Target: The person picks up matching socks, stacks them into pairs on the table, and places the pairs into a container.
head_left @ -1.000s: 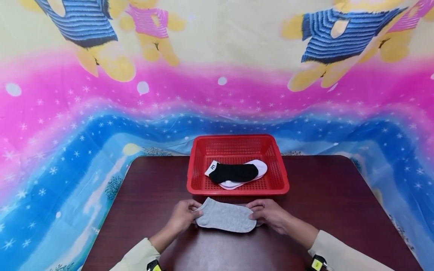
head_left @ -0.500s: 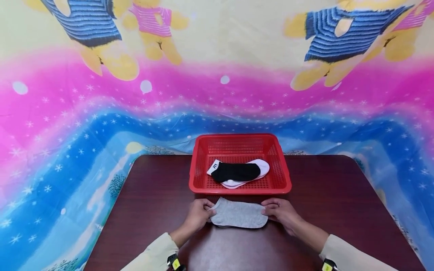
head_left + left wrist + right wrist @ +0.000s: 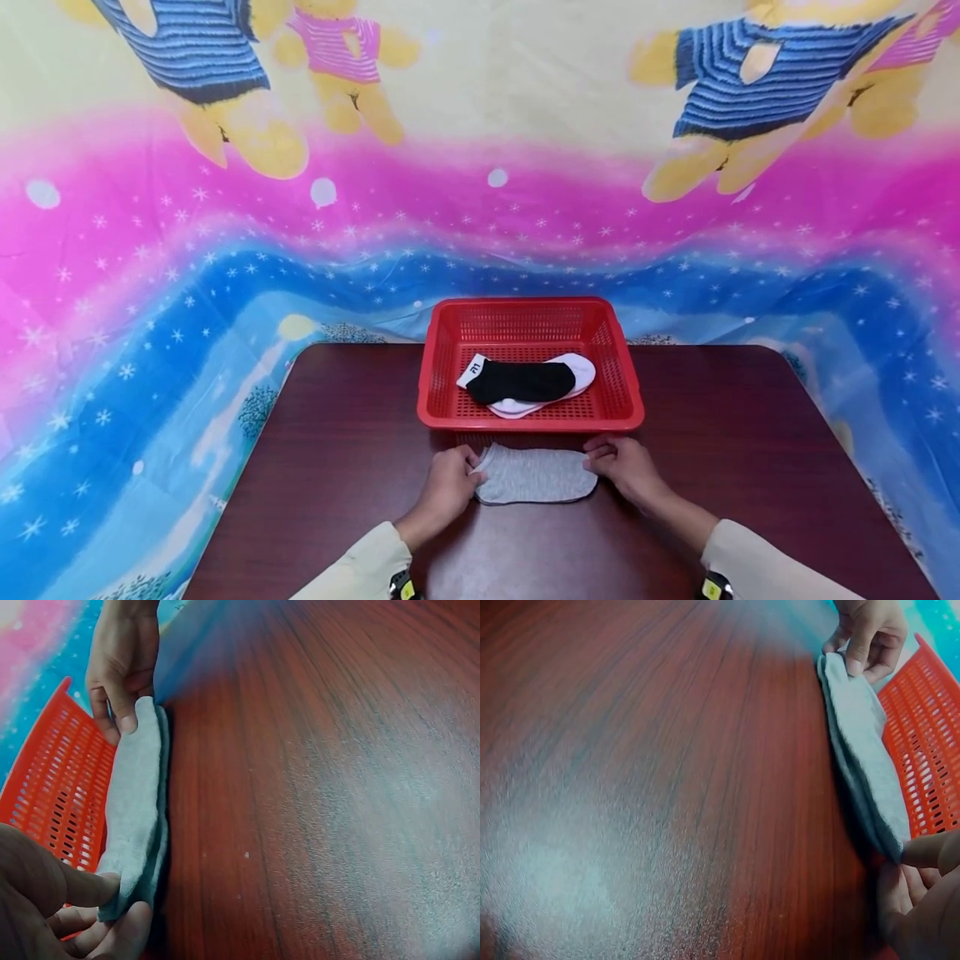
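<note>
A pair of light grey ankle socks (image 3: 536, 477) lies flat, one on top of the other, just in front of the red basket. My left hand (image 3: 446, 490) pinches the cuff end between thumb and fingers. At the toe end, my right hand (image 3: 628, 471) holds the socks by the edge. In the left wrist view the upper sock (image 3: 135, 787) covers most of a second grey layer (image 3: 158, 862), whose edge shows. Both hands also appear around the socks (image 3: 864, 731) in the right wrist view.
Behind the socks stands a red perforated plastic basket (image 3: 431, 367). Inside it, a black sock (image 3: 521, 382) with a white lettered cuff lies over white socks (image 3: 581, 371). The dark wooden table (image 3: 360, 400) meets a printed cloth backdrop (image 3: 420, 217).
Both hands have shifted the grey socks to the right relative to the basket. The two layers now line up more closely. The head view has also moved slightly.
</note>
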The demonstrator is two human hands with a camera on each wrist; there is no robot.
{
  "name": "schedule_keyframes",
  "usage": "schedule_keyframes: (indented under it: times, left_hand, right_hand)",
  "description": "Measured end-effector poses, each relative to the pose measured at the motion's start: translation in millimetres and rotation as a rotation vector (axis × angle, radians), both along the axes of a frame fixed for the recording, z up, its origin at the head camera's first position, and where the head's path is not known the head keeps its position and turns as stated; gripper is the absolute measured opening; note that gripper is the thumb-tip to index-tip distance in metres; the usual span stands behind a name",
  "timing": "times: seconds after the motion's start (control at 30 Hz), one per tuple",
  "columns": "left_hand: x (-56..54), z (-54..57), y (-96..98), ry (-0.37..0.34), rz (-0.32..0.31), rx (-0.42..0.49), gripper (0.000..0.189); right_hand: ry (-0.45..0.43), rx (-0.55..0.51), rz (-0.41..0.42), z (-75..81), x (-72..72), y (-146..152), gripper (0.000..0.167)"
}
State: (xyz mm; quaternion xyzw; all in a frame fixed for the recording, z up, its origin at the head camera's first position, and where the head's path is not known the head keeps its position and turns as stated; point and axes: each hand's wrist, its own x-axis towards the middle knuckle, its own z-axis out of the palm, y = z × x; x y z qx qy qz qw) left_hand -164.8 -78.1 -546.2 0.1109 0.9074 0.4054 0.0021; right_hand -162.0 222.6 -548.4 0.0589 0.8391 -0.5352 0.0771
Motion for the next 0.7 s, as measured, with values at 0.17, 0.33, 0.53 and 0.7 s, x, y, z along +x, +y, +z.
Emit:
schedule_keyframes:
  times: [0.17, 0.33, 0.53, 0.7]
  left_hand:
    - [2.8, 0.3, 1.4, 0.065, 0.004, -0.094, 0.021]
    - [5.9, -0.6, 3.1, 0.135, 0.025, -0.197, 0.027]
    - [6.7, -0.9, 5.2, 0.147, 0.047, -0.310, 0.030]
    - [6.8, 1.9, 5.6, 0.109, 0.022, -0.317, 0.031]
  right_hand:
    - [0.020, 0.082, 0.023, -5.3, -2.2, -1, 0.021]
    - [0.046, 0.150, 0.058, -7.5, -4.2, -1, 0.018]
    - [0.047, 0.255, 0.073, -2.3, -3.3, -4, 0.015]
    - [0.020, 0.300, 0.098, 2.6, -2.1, -9, 0.027]
